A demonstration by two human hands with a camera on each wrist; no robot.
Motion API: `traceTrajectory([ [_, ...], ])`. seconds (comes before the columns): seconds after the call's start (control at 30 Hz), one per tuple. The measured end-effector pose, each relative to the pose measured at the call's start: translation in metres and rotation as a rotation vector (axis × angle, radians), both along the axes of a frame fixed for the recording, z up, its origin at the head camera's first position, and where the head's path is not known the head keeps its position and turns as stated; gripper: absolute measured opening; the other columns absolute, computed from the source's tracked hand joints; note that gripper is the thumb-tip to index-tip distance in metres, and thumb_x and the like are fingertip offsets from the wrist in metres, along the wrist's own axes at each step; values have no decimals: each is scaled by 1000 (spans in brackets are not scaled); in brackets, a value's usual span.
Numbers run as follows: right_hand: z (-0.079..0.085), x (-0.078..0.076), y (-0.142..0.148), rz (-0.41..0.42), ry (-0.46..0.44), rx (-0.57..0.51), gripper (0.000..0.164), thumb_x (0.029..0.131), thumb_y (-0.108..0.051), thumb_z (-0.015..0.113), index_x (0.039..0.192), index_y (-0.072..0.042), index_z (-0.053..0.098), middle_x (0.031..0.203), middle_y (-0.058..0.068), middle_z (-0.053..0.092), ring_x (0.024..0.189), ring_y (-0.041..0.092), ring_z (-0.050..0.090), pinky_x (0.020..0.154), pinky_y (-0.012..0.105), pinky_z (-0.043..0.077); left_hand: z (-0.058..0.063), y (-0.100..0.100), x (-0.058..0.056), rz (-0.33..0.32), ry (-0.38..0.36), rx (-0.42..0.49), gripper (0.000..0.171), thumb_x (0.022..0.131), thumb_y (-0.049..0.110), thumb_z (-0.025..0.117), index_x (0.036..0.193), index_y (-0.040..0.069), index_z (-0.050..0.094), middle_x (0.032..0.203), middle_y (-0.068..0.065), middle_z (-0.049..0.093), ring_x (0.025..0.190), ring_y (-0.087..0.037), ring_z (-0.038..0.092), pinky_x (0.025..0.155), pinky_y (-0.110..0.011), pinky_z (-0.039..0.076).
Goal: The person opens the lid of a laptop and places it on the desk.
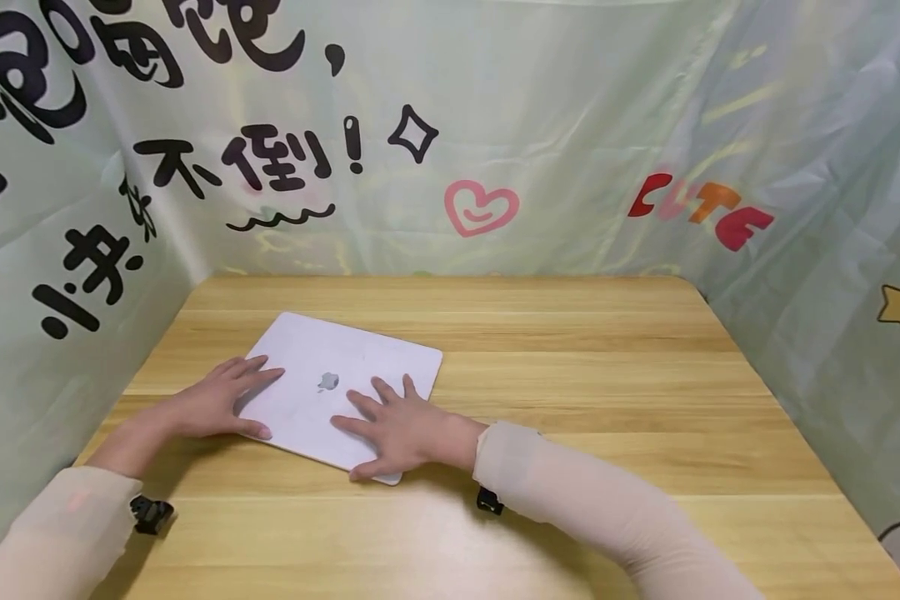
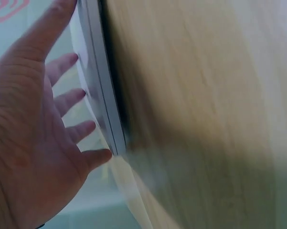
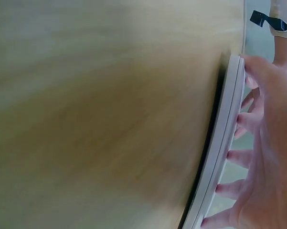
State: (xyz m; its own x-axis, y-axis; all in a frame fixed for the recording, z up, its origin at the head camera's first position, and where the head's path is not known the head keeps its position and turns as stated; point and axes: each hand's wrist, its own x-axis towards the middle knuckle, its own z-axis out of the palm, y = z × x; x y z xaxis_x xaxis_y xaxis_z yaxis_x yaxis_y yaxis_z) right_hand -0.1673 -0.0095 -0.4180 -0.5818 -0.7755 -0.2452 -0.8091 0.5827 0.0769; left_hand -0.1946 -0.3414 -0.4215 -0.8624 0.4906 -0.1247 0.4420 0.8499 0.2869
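Note:
A closed silver laptop (image 1: 307, 346) with an apple logo lies flat and slightly turned on the wooden table, left of its middle. My left hand (image 1: 225, 396) rests at the laptop's left side, fingers spread, fingertips on the lid and thumb near the front left corner. Over the right part of the lid, my right hand (image 1: 397, 425) is spread, its fingertips on the surface and its thumb at the front edge. The wrist views show the laptop's thin side edge (image 2: 102, 81), with the fingers of each hand reaching onto the lid. Neither hand curls round it.
The wooden table (image 1: 570, 375) extends to the right of and behind the laptop. A pale printed cloth (image 1: 570, 108) hangs behind the table and along both sides. Small black cameras (image 1: 152, 514) are strapped to both wrists.

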Motion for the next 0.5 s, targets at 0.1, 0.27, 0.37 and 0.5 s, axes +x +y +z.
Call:
traceTrajectory([
  [0.1,0,0,5,13,-13,2,81,87,-82,26,156,-44,8,164,-2,7,148,35,10,109,67,19,-1,-2,0,-15,-12,12,103,69,70,73,149,14,41,155,-25,25,137,-57,17,104,-73,18],
  [0.27,1,-1,14,32,-24,6,81,87,-82,24,156,-44,4,164,-3,3,148,35,8,110,66,16,-5,2,-1,-40,-22,48,105,68,70,74,151,17,39,158,-22,22,140,-54,13,106,-72,16],
  [0.37,1,-2,18,48,-32,-2,81,88,-81,24,156,-43,3,164,-2,2,148,36,6,111,66,15,-5,6,2,-39,-44,54,105,67,71,73,151,18,40,158,-21,21,140,-54,11,105,-73,16],
  [0.5,0,-3,25,62,-49,-16,80,88,-80,26,156,-43,4,164,-2,2,148,36,5,111,67,12,-2,12,8,-24,-61,33,106,67,76,69,152,19,39,160,-19,20,141,-53,10,104,-73,17],
])
